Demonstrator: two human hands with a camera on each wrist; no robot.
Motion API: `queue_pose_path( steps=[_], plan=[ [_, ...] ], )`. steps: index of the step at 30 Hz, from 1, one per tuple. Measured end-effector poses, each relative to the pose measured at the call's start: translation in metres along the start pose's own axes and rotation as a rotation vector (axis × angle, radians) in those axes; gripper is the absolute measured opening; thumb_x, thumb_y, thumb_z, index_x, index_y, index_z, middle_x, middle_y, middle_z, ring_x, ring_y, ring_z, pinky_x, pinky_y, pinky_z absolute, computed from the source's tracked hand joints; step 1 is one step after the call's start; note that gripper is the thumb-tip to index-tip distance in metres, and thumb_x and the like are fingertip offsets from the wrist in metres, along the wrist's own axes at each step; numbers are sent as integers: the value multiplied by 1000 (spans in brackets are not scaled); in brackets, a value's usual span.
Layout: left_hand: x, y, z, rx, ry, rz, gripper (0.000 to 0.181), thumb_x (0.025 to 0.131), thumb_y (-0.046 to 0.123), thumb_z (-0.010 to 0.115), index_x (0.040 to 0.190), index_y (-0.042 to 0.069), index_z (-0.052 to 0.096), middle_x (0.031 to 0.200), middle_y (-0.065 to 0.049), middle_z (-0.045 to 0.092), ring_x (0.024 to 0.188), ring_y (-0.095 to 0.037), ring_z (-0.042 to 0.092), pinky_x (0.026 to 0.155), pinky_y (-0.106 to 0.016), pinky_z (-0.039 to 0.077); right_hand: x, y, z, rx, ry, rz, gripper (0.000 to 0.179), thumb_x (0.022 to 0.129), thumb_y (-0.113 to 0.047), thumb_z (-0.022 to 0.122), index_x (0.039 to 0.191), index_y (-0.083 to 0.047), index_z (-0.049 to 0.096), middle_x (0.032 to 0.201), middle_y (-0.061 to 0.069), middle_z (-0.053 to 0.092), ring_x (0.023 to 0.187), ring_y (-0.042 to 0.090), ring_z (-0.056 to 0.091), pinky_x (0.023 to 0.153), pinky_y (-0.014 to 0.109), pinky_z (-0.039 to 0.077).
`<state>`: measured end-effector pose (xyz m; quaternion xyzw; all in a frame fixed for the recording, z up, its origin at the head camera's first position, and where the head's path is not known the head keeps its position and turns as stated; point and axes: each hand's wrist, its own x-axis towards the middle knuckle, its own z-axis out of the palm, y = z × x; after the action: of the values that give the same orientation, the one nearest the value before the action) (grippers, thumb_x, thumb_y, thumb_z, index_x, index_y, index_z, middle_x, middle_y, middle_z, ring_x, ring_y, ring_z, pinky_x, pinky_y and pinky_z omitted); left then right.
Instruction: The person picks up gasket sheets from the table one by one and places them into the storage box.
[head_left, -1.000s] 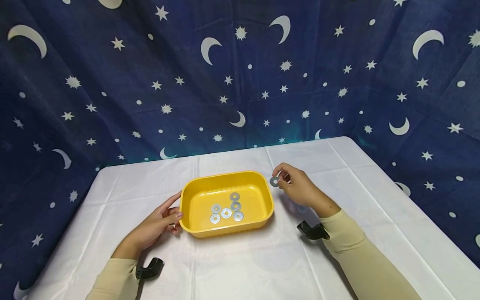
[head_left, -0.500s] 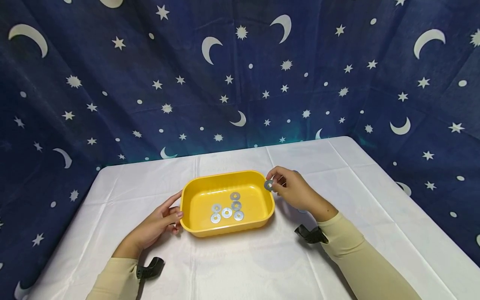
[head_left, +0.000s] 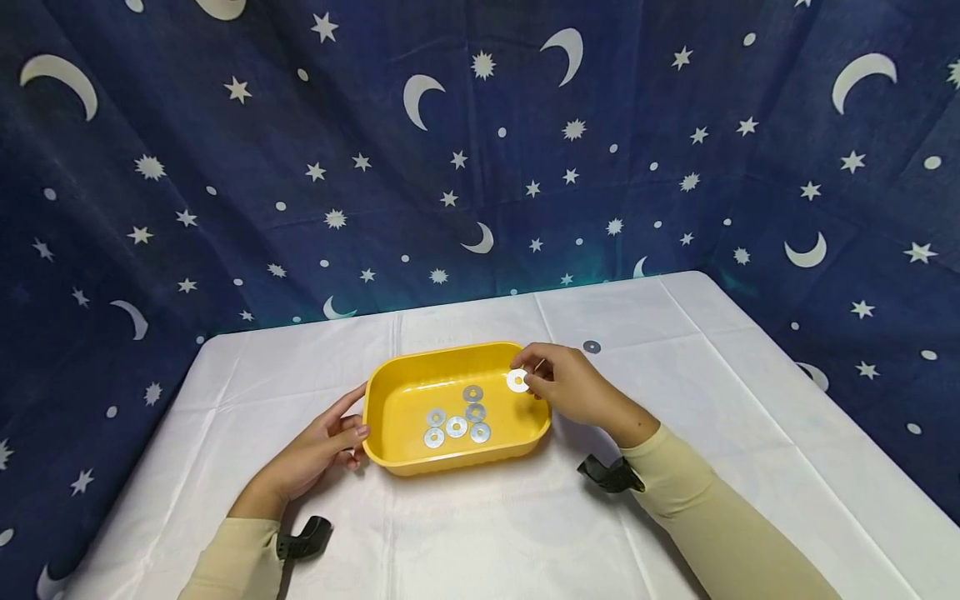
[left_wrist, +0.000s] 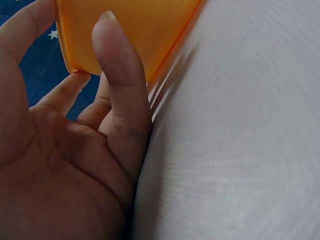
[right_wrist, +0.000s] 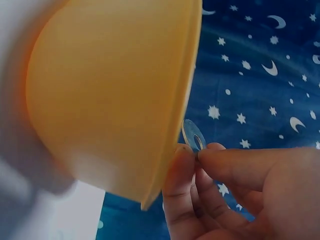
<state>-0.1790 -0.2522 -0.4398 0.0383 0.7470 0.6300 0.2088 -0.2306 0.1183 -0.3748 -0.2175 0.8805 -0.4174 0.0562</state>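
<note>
A yellow rectangular tray [head_left: 465, 462] stands on the white-covered table, with several flat metal washers [head_left: 432, 442] lying on its floor. At its left end, my left hand [head_left: 311, 454] touches the outer wall and rim with loosely spread fingers. Seen from the left wrist, the thumb [left_wrist: 120, 60] and fingertips lie against the orange-looking tray end. My right hand [head_left: 573, 385] pinches one washer [head_left: 511, 382] between thumb and fingers above the tray's right end. The right wrist view shows that washer [right_wrist: 190, 131] tilted on edge, close beside the tray rim.
Another washer [head_left: 587, 347] lies on the table behind my right hand. Creased white cloth [head_left: 510, 533] covers the table. A dark blue curtain [head_left: 315, 117] with moons and stars hangs behind and at both sides. Each wrist carries a black camera mount [head_left: 611, 475].
My right hand has moved left with the pinched washer, from outside the tray's right rim to over its interior. The washer on the table behind has come into view. My left hand stays at the tray.
</note>
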Motion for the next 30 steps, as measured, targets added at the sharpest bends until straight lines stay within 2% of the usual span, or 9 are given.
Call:
queue_pose_path(
  steps=[10,15,21,30],
  plan=[
    [1,-2,-1,-12,-15,16,67,92,22,55,146,34,17,98,-9,50,70,-18,56,63,-28,53,10,-5,16,27,-31,-5,17,86,-4,60,100,-12,64,81,3,57,67,19,60,59,23,52],
    [1,-2,-2,-14,-11,19,67,91,22,56,145,34,18,99,-9,50,70,-17,55,63,-28,53,17,-7,25,10,-34,-14,17,85,-5,60,99,-12,66,79,2,57,64,15,60,57,23,51],
    [0,-3,-3,-15,-27,31,67,92,20,55,146,34,17,100,-11,49,71,-17,55,63,-28,53,26,-11,36,13,-57,-13,17,85,-5,60,98,-14,67,80,1,57,63,16,59,55,24,49],
    [0,-1,-2,7,-7,1,66,92,23,56,145,36,18,104,-13,49,72,-18,55,65,-29,54,34,-11,46,-9,-71,-11,17,84,-3,60,97,-12,66,78,1,56,62,14,55,54,23,46]
  ],
)
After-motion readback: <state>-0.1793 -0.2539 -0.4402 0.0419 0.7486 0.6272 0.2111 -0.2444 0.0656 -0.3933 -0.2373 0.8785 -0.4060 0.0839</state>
